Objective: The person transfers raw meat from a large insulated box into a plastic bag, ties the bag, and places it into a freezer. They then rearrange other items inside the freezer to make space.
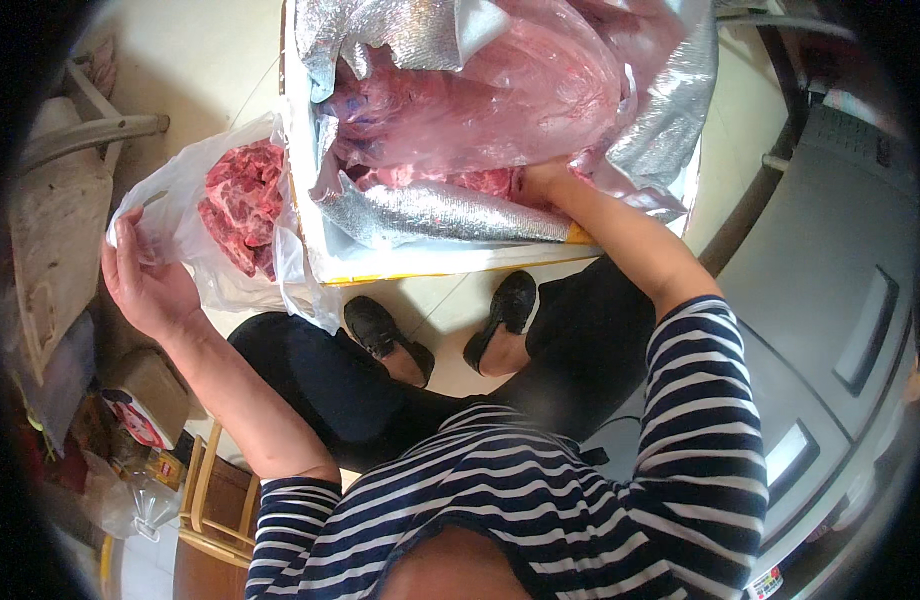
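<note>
At the left, my left hand [150,289] grips the edge of a translucent plastic bag [178,176], its palm turned up. Several chunks of raw red meat [242,199] lie in that bag, beside a white foam box [430,259]. The box has a silver insulating liner [445,214] and a large clear plastic liner [490,97] with more raw meat [486,182] under its folds. My right hand [535,184] reaches into the box at the meat; its fingers are hidden, so I cannot tell whether they hold a piece.
A grey cabinet with handles [805,300] stands at the right. To the left are a worn board [58,240] on a metal frame, a cardboard box [148,390] and a wooden chair [212,495]. My black shoes [373,326] rest on the tiled floor below the foam box.
</note>
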A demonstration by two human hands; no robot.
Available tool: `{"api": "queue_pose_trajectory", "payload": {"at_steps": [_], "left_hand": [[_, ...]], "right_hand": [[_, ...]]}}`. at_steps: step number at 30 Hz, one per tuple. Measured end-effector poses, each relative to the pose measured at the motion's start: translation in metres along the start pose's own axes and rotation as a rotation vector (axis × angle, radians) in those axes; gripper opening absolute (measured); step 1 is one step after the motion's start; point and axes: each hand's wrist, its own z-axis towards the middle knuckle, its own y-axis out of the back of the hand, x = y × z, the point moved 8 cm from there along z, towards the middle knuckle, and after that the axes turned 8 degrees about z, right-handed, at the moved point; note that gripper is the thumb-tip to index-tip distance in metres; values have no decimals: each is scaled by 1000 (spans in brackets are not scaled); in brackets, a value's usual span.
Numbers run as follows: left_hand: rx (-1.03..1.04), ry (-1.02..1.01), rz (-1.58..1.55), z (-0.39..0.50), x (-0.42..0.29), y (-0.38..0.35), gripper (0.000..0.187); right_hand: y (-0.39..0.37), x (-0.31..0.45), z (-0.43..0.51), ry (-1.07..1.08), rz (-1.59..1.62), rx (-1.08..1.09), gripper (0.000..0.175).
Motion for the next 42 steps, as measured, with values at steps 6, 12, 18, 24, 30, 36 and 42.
{"api": "queue_pose_trajectory", "payload": {"at_steps": [6, 12, 18, 24, 30, 36, 42], "left_hand": [[31, 16, -22, 1, 13, -15, 13], [-20, 14, 31, 3, 6, -3, 14], [-46, 43, 38, 2, 11, -10, 15], [-21, -18, 156, 0, 8, 3, 13], [7, 9, 30, 0, 12, -16, 12], [13, 16, 87, -3, 3, -2, 12], [10, 8, 54, -2, 5, -6, 12]], "right_hand": [[-5, -12, -27, 62, 91, -315, 29], [10, -136, 9, -244, 858, -198, 24], [8, -139, -12, -314, 1841, -269, 30], [18, -144, -9, -437, 2010, -581, 30], [13, -180, 33, 14, 2205, -627, 34], [33, -143, 33, -113, 2119, -802, 41], [42, -167, 14, -389, 1425, -1032, 58]]}}
